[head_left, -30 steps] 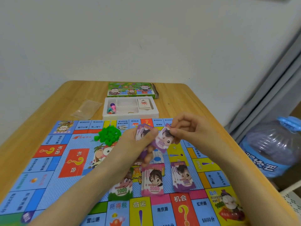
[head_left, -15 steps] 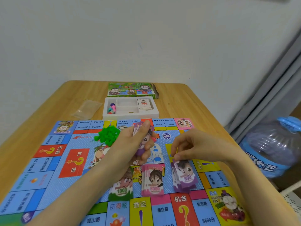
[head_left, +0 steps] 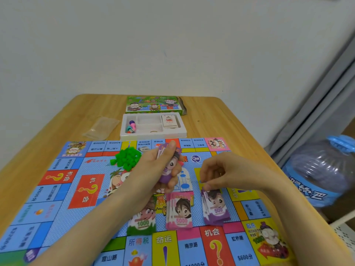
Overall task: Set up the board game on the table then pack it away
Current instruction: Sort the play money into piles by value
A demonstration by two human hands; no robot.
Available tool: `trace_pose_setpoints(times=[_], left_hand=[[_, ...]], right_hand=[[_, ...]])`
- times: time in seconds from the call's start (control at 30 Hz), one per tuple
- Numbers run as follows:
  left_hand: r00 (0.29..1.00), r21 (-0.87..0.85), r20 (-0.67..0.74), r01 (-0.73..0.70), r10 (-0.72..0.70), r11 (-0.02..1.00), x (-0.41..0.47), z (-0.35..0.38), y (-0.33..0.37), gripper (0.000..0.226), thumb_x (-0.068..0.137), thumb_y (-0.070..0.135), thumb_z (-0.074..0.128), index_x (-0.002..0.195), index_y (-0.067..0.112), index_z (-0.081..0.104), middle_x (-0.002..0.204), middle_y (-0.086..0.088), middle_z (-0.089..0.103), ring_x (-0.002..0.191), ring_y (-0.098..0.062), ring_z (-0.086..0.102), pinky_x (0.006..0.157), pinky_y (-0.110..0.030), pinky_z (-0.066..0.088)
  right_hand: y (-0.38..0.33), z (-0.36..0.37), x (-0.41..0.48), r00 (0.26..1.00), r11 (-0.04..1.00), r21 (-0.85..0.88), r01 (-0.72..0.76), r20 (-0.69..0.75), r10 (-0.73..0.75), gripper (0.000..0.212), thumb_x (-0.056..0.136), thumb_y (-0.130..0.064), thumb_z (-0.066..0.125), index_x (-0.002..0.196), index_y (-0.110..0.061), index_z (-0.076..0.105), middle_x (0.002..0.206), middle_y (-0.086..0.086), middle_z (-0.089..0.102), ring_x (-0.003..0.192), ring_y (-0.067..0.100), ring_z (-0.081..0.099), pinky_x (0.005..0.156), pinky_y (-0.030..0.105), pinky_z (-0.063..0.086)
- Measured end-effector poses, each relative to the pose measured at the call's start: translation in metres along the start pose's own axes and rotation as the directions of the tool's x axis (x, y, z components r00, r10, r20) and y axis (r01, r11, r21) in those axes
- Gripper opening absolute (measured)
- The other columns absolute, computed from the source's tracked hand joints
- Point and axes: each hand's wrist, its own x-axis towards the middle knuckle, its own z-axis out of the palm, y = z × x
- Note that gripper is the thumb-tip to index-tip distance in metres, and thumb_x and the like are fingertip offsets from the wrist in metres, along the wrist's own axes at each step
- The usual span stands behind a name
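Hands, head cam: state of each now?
Left hand: holds purple notes.
Right hand: pinches top edge of the 500 pile.

Left hand (head_left: 153, 167), frame centre, is gripping a wad of notes (head_left: 170, 166), thumb up; right hand (head_left: 230, 173), lower right of it, is pinching the top edge of a purple note (head_left: 216, 205)

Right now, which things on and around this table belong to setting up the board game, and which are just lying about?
For the job: game board, green houses, handheld purple notes, 1000 pile, 5000 pile, 500 pile, white tray, pawns, die, card deck, game box.

Lying about: clear plastic bag, blue water jug.
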Motion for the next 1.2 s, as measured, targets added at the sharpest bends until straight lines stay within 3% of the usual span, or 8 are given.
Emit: trace_pose_setpoints(times=[0.33, 0.67, 0.87, 1.0, 1.1, 1.2], left_hand=[[1.000, -0.007, -0.005, 0.010, -0.010, 1.000, 0.000, 0.002, 0.001, 0.038, 0.089, 0.043, 0.046, 0.082, 0.006, 0.055, 0.051, 0.000, 0.048, 0.035, -0.011, 0.041, 0.034, -0.017, 0.032], [1.000, -0.036, -0.021, 0.015, -0.016, 0.999, 0.000, 0.003, 0.001, 0.031, 0.093, 0.037, 0.046, 0.092, 0.007, 0.053, 0.054, 0.000, 0.049, 0.037, -0.010, 0.042, 0.034, -0.019, 0.035], [0.997, -0.206, 0.011, 0.080, -0.080, 0.975, 0.003, 0.002, 0.000, 0.003, 0.096, 0.008, 0.037, 0.095, 0.006, 0.039, 0.061, -0.005, 0.048, 0.042, -0.016, 0.046, 0.035, -0.022, 0.041], [0.991, -0.247, 0.081, 0.119, -0.102, 0.962, 0.002, 0.001, 0.000, 0.015, 0.093, -0.001, 0.030, 0.091, 0.002, 0.045, 0.066, -0.009, 0.051, 0.050, -0.020, 0.054, 0.041, -0.028, 0.050], [0.985, -0.196, 0.133, 0.136, -0.111, 0.971, -0.001, 0.003, 0.000, 0.017, 0.099, 0.001, 0.035, 0.106, -0.002, 0.050, 0.072, -0.013, 0.060, 0.060, -0.025, 0.066, 0.049, -0.031, 0.056], [0.967, -0.089, 0.221, 0.146, -0.123, 0.985, -0.005, 0.005, 0.000, 0.017, 0.096, 0.010, 0.046, 0.111, 0.011, 0.054, 0.080, -0.010, 0.071, 0.075, -0.027, 0.072, 0.059, -0.030, 0.060]], right_hand=[[0.005, 0.002, 0.004, 0.999, 0.996, -0.089, -0.004, -0.036, 0.001, 0.013, 0.078, -0.016, 0.076, 0.081, -0.018, 0.063, 0.067, -0.013, 0.059, 0.057, -0.004, 0.054, 0.056, 0.013, 0.042], [0.001, 0.002, 0.001, 0.997, 0.993, -0.114, -0.002, -0.076, -0.007, 0.014, 0.081, -0.028, 0.072, 0.084, -0.019, 0.062, 0.073, -0.009, 0.059, 0.058, -0.003, 0.050, 0.044, 0.008, 0.035], [0.006, 0.004, 0.005, 0.990, 0.991, -0.135, 0.020, -0.138, -0.039, 0.011, 0.084, -0.031, 0.068, 0.081, -0.023, 0.062, 0.082, -0.007, 0.062, 0.069, 0.000, 0.052, 0.061, 0.013, 0.044], [0.005, 0.006, 0.008, 0.949, 0.990, -0.088, 0.110, -0.285, -0.131, 0.011, 0.088, -0.023, 0.064, 0.078, -0.018, 0.063, 0.074, -0.005, 0.061, 0.064, -0.002, 0.050, 0.061, 0.011, 0.041], [0.002, 0.009, 0.012, 0.887, 0.974, 0.023, 0.223, -0.419, -0.194, 0.011, 0.089, -0.023, 0.060, 0.079, -0.021, 0.061, 0.069, -0.010, 0.059, 0.062, 0.000, 0.053, 0.058, 0.011, 0.041], [-0.004, 0.015, 0.014, 0.853, 0.919, 0.199, 0.340, -0.478, -0.211, 0.012, 0.085, -0.029, 0.058, 0.083, -0.018, 0.059, 0.067, -0.008, 0.059, 0.058, 0.001, 0.054, 0.055, 0.012, 0.041]])
